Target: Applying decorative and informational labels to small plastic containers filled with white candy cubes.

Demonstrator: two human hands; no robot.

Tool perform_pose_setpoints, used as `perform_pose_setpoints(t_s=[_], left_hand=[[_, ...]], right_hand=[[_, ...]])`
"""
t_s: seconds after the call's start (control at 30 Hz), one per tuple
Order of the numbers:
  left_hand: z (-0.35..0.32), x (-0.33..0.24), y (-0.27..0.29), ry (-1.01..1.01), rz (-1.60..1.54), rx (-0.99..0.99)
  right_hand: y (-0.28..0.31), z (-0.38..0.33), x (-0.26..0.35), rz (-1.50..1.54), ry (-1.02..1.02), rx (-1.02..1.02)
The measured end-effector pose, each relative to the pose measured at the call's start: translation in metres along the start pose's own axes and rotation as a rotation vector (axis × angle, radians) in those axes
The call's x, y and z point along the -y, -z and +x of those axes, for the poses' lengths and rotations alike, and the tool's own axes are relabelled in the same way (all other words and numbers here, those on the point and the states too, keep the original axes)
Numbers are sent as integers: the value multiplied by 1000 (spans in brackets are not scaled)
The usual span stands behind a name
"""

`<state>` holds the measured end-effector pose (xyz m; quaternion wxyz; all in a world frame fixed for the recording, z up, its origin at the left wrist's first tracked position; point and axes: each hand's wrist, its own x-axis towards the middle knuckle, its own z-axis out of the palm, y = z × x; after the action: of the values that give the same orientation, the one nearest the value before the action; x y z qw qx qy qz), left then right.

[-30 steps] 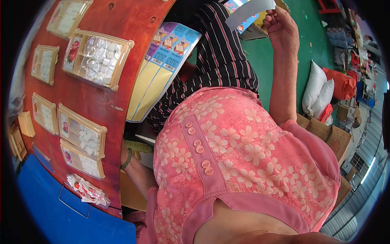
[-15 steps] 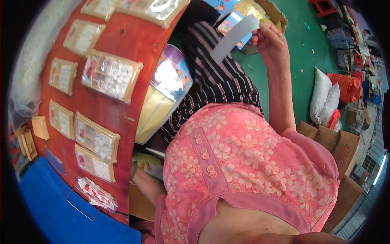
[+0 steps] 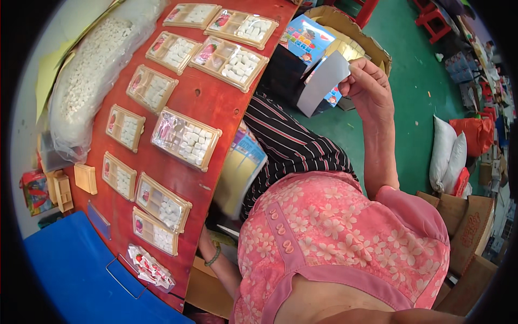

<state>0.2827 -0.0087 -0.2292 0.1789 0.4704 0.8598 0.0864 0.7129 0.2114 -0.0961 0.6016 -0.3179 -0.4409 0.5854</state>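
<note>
My right hand (image 3: 368,83) is raised over the floor, its thumb and fingers pinching one end of a curved whitish strip (image 3: 324,81). The strip hangs down to the left, in front of a blue printed box (image 3: 305,40). Low beside the table edge is my left hand (image 3: 205,243), a green bead bracelet at its wrist; the table hides its fingers, so I cannot tell what they hold. Just above that hand, against my striped trousers, a blurred flat carton (image 3: 237,170) in yellow and blue leans by the table edge.
On the red table (image 3: 216,127) lie several clear-lidded trays (image 3: 186,139) of white pieces, a pile of small packets (image 3: 150,267) and a large bag (image 3: 97,75) of white pieces. A blue surface (image 3: 86,275) adjoins it. Cardboard boxes (image 3: 469,227) and white sacks (image 3: 448,154) stand at right.
The view has shifted, showing more of the table. My right hand still pinches the strip, which now curves more steeply downward. The carton by the table edge has tilted and blurred.
</note>
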Motion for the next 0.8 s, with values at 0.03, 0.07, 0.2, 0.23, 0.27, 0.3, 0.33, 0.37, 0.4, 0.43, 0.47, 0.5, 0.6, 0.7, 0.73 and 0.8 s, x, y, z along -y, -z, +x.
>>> perform_pose_setpoints(t_s=[0.03, 0.07, 0.2, 0.23, 0.27, 0.3, 0.33, 0.37, 0.4, 0.43, 0.47, 0.5, 0.6, 0.7, 0.73, 0.8], left_hand=[[-6, 2, -2, 14, -44, 41], [-12, 5, -4, 27, -90, 83], [-17, -12, -11, 19, -278, 254], [-23, -28, 5, -27, -315, 326], [-34, -49, 31, -68, -353, 399], [-43, -63, 45, -62, -364, 396], [-48, -79, 55, -231, -508, 491], [-50, -95, 64, -404, -649, 578], [-51, -118, 76, -393, -658, 573], [-48, -146, 87, -496, -717, 621], [-45, -166, 90, -598, -776, 662], [-43, -173, 82, -554, -889, 667], [-48, -220, 76, -394, -1297, 523], [-35, -247, 83, -260, -1697, 403], [-33, -250, 85, -236, -1824, 439], [-26, -238, 79, -234, -1721, 441]], right_hand=[[-3, 2, 1, -16, 1, 31], [-4, 3, 1, -17, 1, 31], [-2, 4, 25, -95, -11, 54], [-2, 6, 30, -146, -19, 78], [-5, 7, 38, -202, -39, 98], [-18, 6, 46, -208, -41, 109], [-36, 4, 53, -302, -50, 120], [-51, 3, 54, -394, -58, 132], [-61, 2, 53, -416, -59, 198], [-70, 0, 51, -493, 11, 271], [-78, 0, 47, -587, 90, 380], [-87, 0, 42, -677, 174, 492], [-106, -9, 20, -777, 305, 679], [-119, -17, 6, -902, 519, 706], [-122, -20, 2, -899, 526, 710], [-126, -25, -3, -929, 598, 755]])
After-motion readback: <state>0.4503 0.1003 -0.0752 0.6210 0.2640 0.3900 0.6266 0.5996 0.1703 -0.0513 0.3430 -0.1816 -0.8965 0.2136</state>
